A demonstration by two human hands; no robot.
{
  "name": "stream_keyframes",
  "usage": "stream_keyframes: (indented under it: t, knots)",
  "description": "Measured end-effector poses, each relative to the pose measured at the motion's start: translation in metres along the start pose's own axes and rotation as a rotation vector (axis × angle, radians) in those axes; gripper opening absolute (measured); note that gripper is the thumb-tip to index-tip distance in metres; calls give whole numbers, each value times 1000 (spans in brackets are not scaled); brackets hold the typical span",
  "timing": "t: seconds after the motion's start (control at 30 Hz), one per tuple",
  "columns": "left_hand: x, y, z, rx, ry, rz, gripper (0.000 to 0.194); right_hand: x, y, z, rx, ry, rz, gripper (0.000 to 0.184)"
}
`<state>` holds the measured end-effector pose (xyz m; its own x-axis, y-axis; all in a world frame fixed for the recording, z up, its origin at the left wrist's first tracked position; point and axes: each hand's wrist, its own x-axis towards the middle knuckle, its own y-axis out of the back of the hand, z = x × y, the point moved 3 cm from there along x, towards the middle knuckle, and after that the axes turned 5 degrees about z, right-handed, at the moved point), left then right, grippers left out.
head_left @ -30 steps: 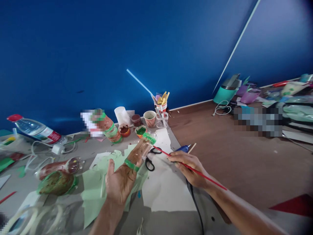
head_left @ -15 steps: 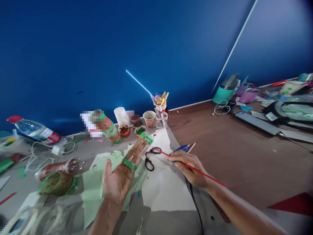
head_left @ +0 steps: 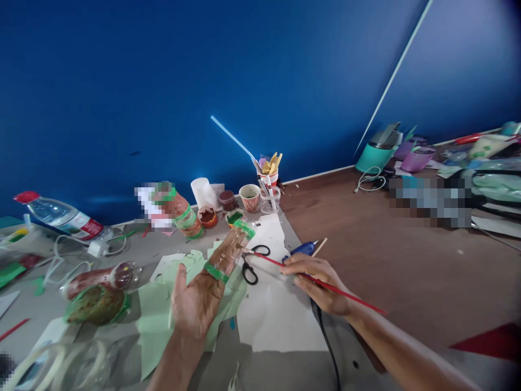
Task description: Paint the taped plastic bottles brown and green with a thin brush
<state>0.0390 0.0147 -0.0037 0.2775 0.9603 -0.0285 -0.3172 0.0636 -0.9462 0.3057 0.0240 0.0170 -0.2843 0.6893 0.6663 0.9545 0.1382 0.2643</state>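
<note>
My left hand (head_left: 198, 304) holds up a clear plastic bottle section (head_left: 228, 251), streaked with brown paint and edged in green at both ends. Its thumb stands apart, and the other fingers are hidden by the cylinder. My right hand (head_left: 315, 279) pinches a thin red paintbrush (head_left: 272, 260), whose tip lies at the right side of the painted cylinder; whether it touches is hard to tell. Under the brush, black-handled scissors (head_left: 249, 273) rest on white paper (head_left: 277, 320). Just behind the cylinder stands a small pot of green paint (head_left: 235, 218), and beside it a pot of brown paint (head_left: 208, 217).
A blue glue gun (head_left: 303, 248) with a black cord lies beyond my right hand. Paper cups (head_left: 249, 199) stand by the wall. Green paper (head_left: 157, 320), a painted bottle (head_left: 95, 279) and a water bottle (head_left: 67, 218) are on the left.
The brush has shifted slightly, its tip now lower along the cylinder's right side. My left hand and the cylinder stay nearly in place.
</note>
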Motion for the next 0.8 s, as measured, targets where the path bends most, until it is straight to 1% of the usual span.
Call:
stream_keyframes:
  t: [0.1, 0.17, 0.2, 0.27, 0.33, 0.37, 0.43, 0.5, 0.57, 0.67, 0.73, 0.8]
  knots:
    - [0, 2, 1, -4, 8, 21, 81, 0, 2, 0, 29, -44, 15, 22]
    - [0, 2, 1, -6, -13, 75, 82, 0, 3, 2, 114, -115, -7, 21]
    - [0, 3, 2, -4, -28, 112, 83, -1, 4, 4, 169, -158, 4, 22]
    - [0, 4, 2, 8, -47, 179, 85, -1, 8, 9, 284, -232, 101, 22]
    - [-1, 3, 0, 29, -34, 215, 85, -2, 12, 15, 385, -278, 248, 22]
    - [-1, 3, -2, 38, -28, 212, 84, -2, 13, 18, 423, -298, 309, 23]
    - [-2, 0, -5, 59, 3, 179, 80, -5, 14, 25, 445, -339, 386, 25]
    - [-3, -3, -9, 87, 65, 134, 77, -8, 13, 31, 391, -379, 428, 31]
    - [-5, -5, -13, 115, 150, 113, 75, -11, 13, 34, 299, -397, 455, 35]
    - [-8, -7, -17, 150, 239, 141, 73, -11, 12, 33, 195, -361, 455, 38]
    - [-10, -8, -19, 161, 274, 165, 71, -9, 11, 29, 159, -328, 393, 40]
    - [-11, -10, -20, 156, 302, 169, 71, -7, 9, 27, 147, -320, 300, 42]
